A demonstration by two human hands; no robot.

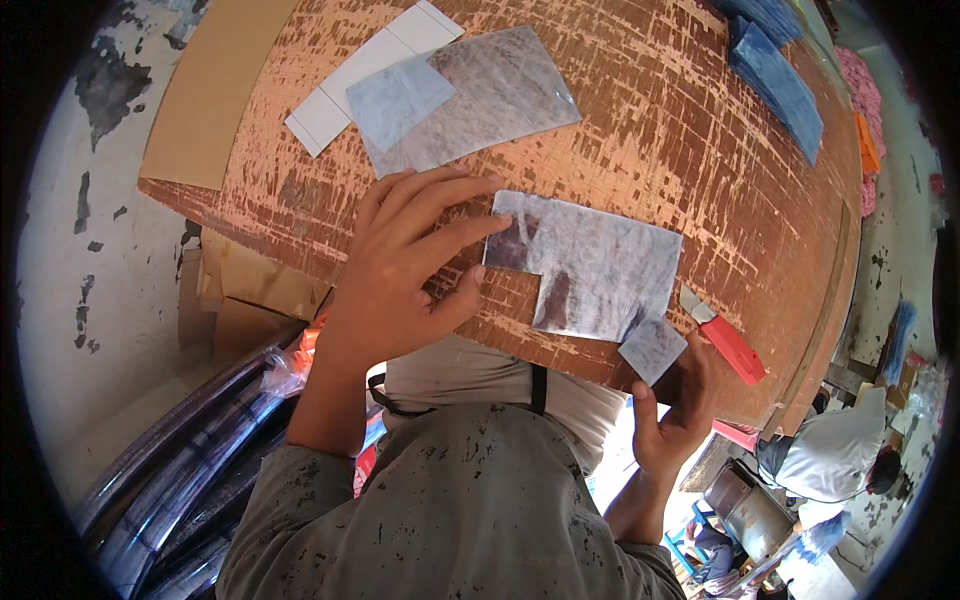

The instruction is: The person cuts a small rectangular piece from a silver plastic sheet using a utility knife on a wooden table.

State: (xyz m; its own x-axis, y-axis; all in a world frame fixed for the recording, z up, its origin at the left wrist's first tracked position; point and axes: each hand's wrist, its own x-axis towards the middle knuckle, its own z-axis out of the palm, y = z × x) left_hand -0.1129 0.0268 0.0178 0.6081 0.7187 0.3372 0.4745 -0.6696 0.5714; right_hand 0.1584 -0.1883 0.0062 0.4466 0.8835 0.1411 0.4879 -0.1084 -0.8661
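Observation:
A notched mirror sheet (600, 265) lies flat on the worn orange-brown table (700, 130). My left hand (400, 270) rests on the table, with its fingertips touching the sheet's left edge. A small square mirror piece (652, 350) is pinched in my right hand (675, 415) at the table's near edge, just below the sheet's lower right corner. A red-handled cutter (725, 340) lies on the table just right of that hand.
A larger mirror sheet (490, 90) with a smaller pane (398, 98) on it lies farther up, over a white strip (370, 70). Blue sheets (780, 85) lie at the far right. Cardboard (210, 90) leans at the left. Another person (830, 460) crouches at lower right.

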